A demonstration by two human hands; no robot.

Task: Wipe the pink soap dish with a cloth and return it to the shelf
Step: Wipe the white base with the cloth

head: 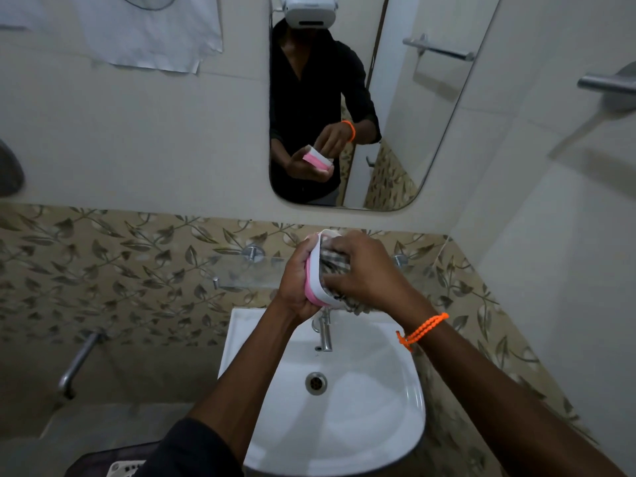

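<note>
At the lower left of the frame a metal tap (77,364) juts from the leaf-patterned tile wall (103,270). Just left of centre the left hand (296,287) grips the pink soap dish (315,280) from its back, its fingers curled round the pink and white rim, holding the dish tilted on edge above the white sink (344,407) and its faucet (325,333). Behind the dish a glass shelf (247,275) runs along the wall. Inside the dish lies a checked cloth (335,266), and the right hand (368,270), right of centre, presses it in with bent fingers bunched on the fabric; an orange bracelet (421,330) circles that wrist. Above, the mirror (395,115) reflects both hands and the dish. At the upper right a towel bar (605,82) sticks out.
</note>
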